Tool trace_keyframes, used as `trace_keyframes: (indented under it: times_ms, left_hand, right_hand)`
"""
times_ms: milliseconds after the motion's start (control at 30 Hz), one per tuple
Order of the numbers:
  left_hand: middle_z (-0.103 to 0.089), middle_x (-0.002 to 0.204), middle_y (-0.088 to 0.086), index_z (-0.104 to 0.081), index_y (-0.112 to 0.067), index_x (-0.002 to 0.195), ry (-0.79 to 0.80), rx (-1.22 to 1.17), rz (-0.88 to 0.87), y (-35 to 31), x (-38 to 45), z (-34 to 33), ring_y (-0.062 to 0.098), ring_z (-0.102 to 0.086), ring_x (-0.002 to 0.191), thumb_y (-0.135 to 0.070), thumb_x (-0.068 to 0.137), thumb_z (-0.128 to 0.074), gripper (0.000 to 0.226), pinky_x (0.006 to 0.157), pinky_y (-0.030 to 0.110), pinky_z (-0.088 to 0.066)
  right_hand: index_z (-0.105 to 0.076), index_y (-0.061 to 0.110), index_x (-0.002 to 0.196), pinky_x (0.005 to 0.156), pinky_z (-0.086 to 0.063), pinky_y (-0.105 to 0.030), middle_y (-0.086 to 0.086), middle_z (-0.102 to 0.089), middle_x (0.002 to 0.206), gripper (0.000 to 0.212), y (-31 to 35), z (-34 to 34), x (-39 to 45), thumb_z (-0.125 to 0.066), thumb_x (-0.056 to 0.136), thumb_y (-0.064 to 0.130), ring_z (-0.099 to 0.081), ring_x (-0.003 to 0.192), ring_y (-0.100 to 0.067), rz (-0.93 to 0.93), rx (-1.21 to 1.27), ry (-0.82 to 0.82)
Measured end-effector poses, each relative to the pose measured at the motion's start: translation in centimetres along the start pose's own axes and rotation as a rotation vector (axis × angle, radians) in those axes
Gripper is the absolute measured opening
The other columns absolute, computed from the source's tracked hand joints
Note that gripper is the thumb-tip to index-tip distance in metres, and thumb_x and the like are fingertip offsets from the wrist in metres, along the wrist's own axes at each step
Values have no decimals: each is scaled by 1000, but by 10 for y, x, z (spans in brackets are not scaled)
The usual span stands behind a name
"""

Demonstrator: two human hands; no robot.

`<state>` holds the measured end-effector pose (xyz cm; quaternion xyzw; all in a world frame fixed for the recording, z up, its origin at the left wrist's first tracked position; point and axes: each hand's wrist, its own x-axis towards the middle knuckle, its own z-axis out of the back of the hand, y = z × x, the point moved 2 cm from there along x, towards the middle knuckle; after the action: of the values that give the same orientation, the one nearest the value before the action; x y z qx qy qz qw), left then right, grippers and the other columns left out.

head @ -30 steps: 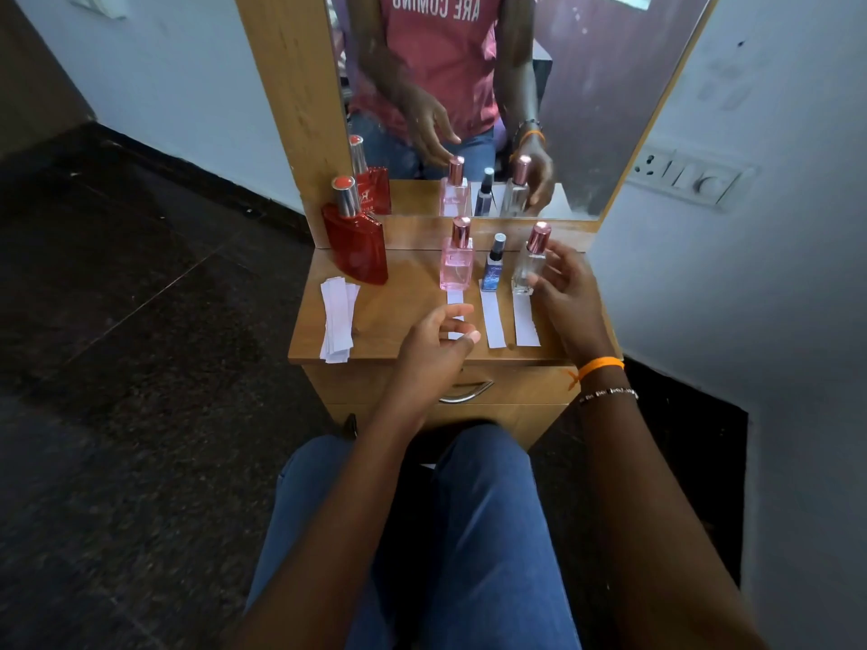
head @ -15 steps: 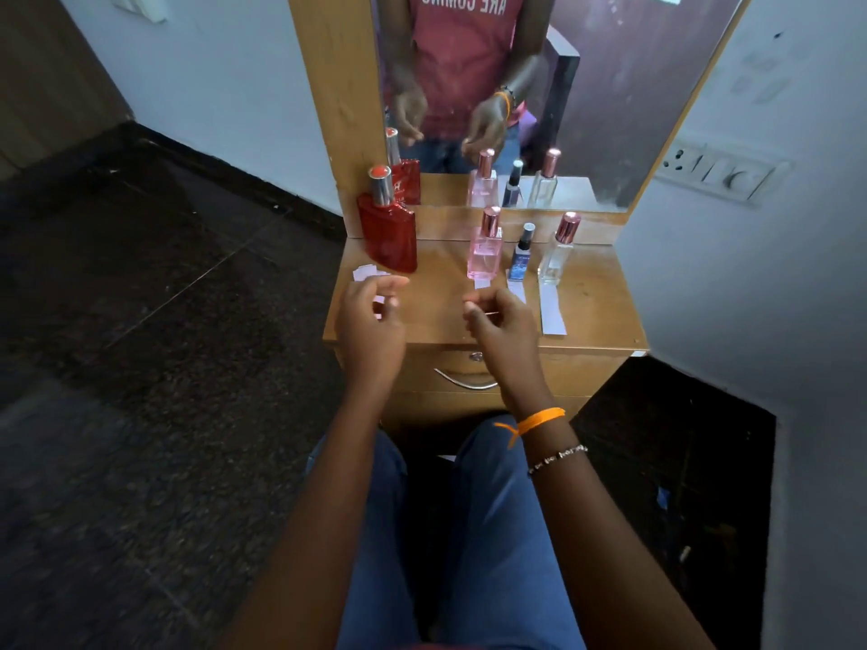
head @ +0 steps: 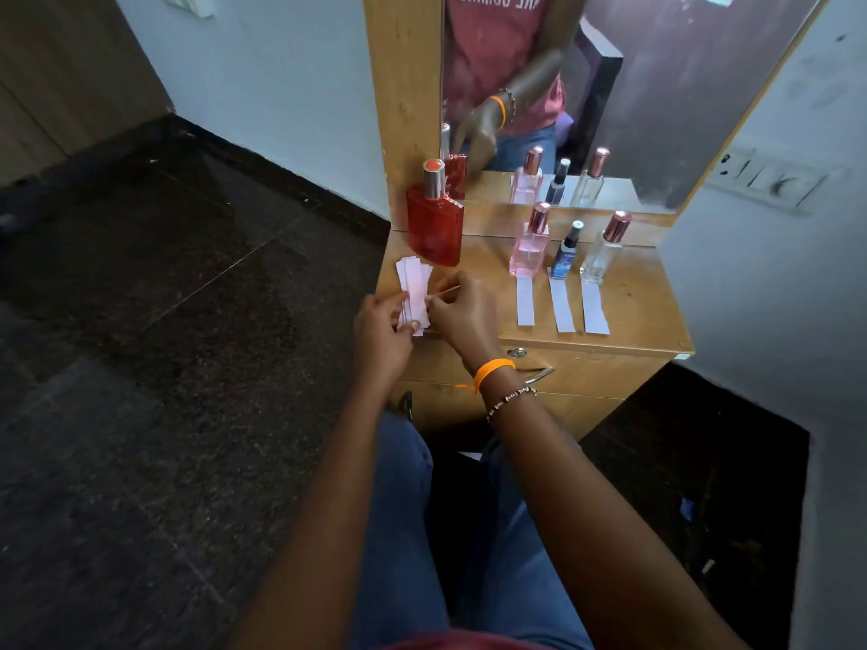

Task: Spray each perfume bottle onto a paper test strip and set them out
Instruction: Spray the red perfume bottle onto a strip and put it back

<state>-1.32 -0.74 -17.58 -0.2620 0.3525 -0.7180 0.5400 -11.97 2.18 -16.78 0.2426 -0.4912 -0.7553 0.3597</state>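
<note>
Head view: three strips are laid before the pink bottle (head: pixel 529 246), blue bottle (head: pixel 566 252) and clear bottle (head: pixel 604 250), well right of the red bottle (head: pixel 435 217), still unserved, before which the paper stack (head: pixel 414 293) is pinched by left hand (head: pixel 382 331) and right hand (head: pixel 464 312).

Red bottle (head: pixel 434 227) upright behind strip stack (head: pixel 414 293), three bottles (head: pixel 529 246) fronted by strips (head: pixel 525 302)
</note>
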Motion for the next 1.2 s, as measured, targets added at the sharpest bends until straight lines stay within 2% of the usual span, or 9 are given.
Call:
trace_keyframes:
  times_ms: [133, 267, 567, 667, 800, 933, 1000, 1100, 1200]
  left_hand:
    - [-49, 126, 14, -55, -14, 128, 31, -13, 3, 7, 2, 3, 27, -54, 114, -7, 86, -61, 43, 98, 42, -46]
    - [-48, 129, 12, -54, -12, 129, 55, -16, -31, 7, 2, 4, 25, -51, 118, -10, 88, -60, 42, 100, 41, -45]
    - [-46, 132, 9, -53, -12, 130, 44, 47, -89, 10, 1, 2, 23, -48, 120, -15, 88, -60, 43, 99, 36, -44]
    - [-48, 132, 9, -54, -11, 129, 30, 66, -111, 9, 2, 2, 24, -49, 119, -15, 92, -54, 36, 98, 35, -44]
    - [-47, 134, 7, -54, -10, 129, 5, 114, -113, 9, 1, 0, 25, -48, 120, -14, 94, -51, 35, 98, 36, -45]
    - [-45, 137, 6, -53, -10, 130, -13, 128, -104, 8, 1, -2, 25, -47, 121, -13, 94, -51, 36, 96, 33, -44]
    - [-44, 138, 6, -53, -11, 130, -15, 128, -87, 9, 2, -3, 24, -47, 121, -14, 94, -51, 36, 97, 35, -46]
    - [-44, 138, 6, -53, -12, 130, -10, 123, -68, 10, 3, -4, 24, -48, 121, -15, 94, -51, 36, 98, 40, -47]
    - [-44, 138, 6, -53, -12, 130, -7, 106, -49, 8, 3, -3, 23, -47, 121, -16, 94, -50, 36, 98, 39, -47]
  right_hand:
    - [-63, 5, 81, 71, -47, -37, -16, -69, 89, 10, 5, -9, 0, -70, 73, 5, -63, 84, -29, -17, -12, -17]
    - [-56, 19, 68, 62, -39, -26, -12, -71, 87, 21, 9, -11, -1, -75, 71, 10, -57, 74, -17, -50, -5, -40]
    - [-73, 11, 78, 73, -58, -40, -8, -74, 83, 11, 4, -13, 3, -79, 70, 15, -69, 80, -23, -135, 10, -78]
    - [-72, 15, 70, 70, -59, -44, -7, -73, 76, 4, 4, -13, 4, -76, 71, 14, -68, 75, -23, -139, 13, -62]
    - [-58, 24, 55, 71, -58, -45, -4, -67, 69, 27, 7, -10, 3, -72, 75, 12, -67, 75, -26, -139, 29, -55]
    - [-60, 19, 59, 70, -58, -48, -6, -66, 69, 22, 1, -4, 1, -71, 75, 9, -67, 75, -29, -126, 103, -68]
    - [-60, 19, 63, 66, -59, -42, -5, -66, 69, 22, -4, 1, 0, -71, 75, 5, -67, 72, -26, -145, 148, -64]
    - [-61, 15, 71, 47, -52, -21, -2, -64, 67, 20, -7, 7, -1, -69, 78, -1, -64, 56, -8, -158, 240, -5]
    - [-63, 17, 77, 60, -57, -29, -6, -68, 76, 18, -9, 7, 2, -69, 79, 0, -67, 69, -16, -157, 235, 11]
